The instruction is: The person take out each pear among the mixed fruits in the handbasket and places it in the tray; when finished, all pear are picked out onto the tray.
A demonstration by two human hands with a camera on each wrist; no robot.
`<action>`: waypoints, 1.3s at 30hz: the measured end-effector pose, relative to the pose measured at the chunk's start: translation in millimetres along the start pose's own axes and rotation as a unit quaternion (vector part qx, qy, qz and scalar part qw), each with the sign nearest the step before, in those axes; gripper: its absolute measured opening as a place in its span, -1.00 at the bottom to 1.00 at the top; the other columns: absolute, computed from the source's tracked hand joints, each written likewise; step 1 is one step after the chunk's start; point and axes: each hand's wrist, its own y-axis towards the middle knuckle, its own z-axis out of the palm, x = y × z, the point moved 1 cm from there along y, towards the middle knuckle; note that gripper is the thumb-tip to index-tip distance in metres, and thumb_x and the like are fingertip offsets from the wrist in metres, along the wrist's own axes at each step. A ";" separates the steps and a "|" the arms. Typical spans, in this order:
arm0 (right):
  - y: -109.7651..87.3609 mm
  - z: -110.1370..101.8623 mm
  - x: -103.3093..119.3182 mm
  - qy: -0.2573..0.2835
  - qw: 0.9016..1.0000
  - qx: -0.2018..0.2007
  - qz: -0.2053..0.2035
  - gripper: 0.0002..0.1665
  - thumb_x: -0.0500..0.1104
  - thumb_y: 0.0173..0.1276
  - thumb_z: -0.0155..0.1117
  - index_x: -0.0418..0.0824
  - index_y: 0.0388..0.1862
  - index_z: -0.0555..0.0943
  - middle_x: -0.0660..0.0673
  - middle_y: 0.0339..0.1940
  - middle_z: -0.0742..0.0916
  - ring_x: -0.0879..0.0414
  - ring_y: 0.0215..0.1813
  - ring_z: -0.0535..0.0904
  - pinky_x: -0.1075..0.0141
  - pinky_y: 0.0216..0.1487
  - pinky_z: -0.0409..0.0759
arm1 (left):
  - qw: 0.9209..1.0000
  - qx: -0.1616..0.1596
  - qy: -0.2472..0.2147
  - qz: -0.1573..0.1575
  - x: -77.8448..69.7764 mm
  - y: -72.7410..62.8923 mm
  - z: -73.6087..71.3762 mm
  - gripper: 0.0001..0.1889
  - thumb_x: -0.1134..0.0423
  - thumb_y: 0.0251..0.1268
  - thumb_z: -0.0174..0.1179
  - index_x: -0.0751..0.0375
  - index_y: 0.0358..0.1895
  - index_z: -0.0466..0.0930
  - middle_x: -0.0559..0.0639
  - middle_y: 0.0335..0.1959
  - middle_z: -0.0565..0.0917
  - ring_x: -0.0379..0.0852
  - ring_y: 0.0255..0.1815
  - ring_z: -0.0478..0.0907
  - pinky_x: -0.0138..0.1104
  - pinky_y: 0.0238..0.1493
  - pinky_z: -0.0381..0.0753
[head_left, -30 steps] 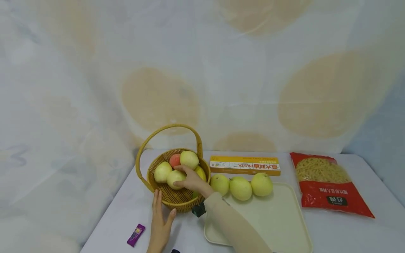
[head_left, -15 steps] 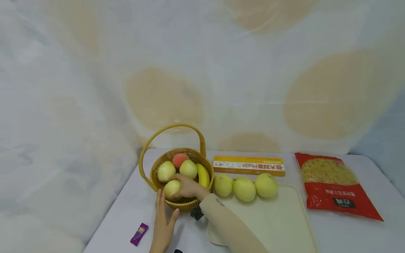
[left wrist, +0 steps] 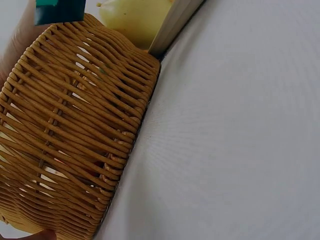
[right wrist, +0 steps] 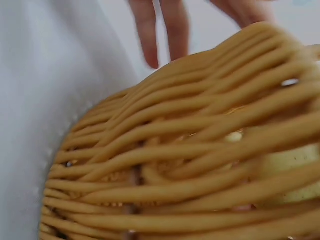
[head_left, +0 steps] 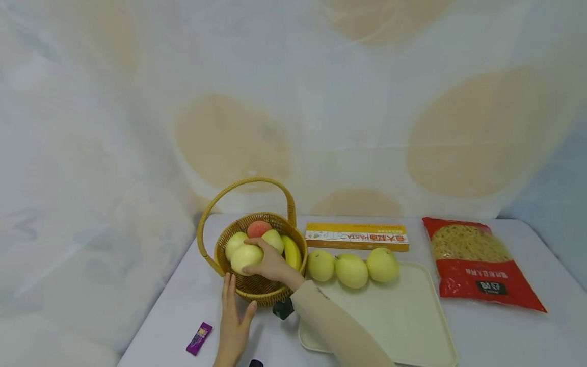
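A wicker basket [head_left: 265, 296] with a tall handle holds pale yellow pears, a reddish round fruit [head_left: 259, 228] and a banana [head_left: 291, 253]. My right hand [head_left: 272, 262] reaches in over the right rim and grips a pear [head_left: 246, 259], thumb and fingers on either side. This pear partly covers another pear [head_left: 235, 243] behind it. My left hand [head_left: 235, 321] rests its straight fingers against the basket's front left rim. In the left wrist view the woven wall [left wrist: 75, 130] fills the left side; the right wrist view shows the wall with left-hand fingers [right wrist: 172, 30] beyond.
Right of the basket, three pears [head_left: 351, 271] lie along the back of a cream tray [head_left: 390, 321]. Behind them is a pasta box [head_left: 357, 237]. A red pasta bag [head_left: 486, 270] lies farther right. A small purple packet [head_left: 199, 339] lies at the left.
My right hand first shifts the gripped pear toward the basket's front left, then raises it toward the pear behind. My left hand stays at the rim. The head view shifts slightly.
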 end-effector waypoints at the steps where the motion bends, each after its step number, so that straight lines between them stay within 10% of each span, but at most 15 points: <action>1: -0.7 -1.6 1.4 0.013 1.000 -0.013 0.003 -0.21 -0.09 0.12 0.48 0.03 0.34 0.40 -0.05 0.35 0.50 0.03 0.22 0.47 0.10 0.20 0.53 | 1.000 0.000 -0.001 0.001 -0.4 0.3 0.0 -0.13 0.13 0.36 0.18 -0.10 0.58 -0.19 0.04 0.62 -0.19 0.30 0.58 -0.14 0.33 0.41 0.06; 30: -40.9 -102.5 3.3 0.228 0.966 -0.124 -0.013 -0.15 -0.37 0.25 0.27 -0.11 0.49 0.19 -0.23 0.44 0.35 -0.19 0.26 0.43 0.01 0.03 0.69 | 1.000 0.005 -0.020 -0.001 -0.6 1.2 -1.6 -0.13 0.15 0.37 0.17 -0.15 0.58 -0.22 0.02 0.62 -0.20 0.28 0.59 -0.18 0.34 0.42 0.01; 39: -63.0 -142.0 -5.0 0.193 0.965 -0.179 0.007 -0.16 -0.31 0.30 0.25 -0.03 0.50 0.16 -0.21 0.46 0.32 -0.23 0.29 0.41 0.14 -0.01 0.68 | 1.000 0.009 -0.019 -0.002 -1.1 1.9 -4.0 -0.12 0.15 0.37 0.17 -0.12 0.58 -0.23 0.05 0.62 -0.21 0.30 0.58 -0.19 0.34 0.42 0.00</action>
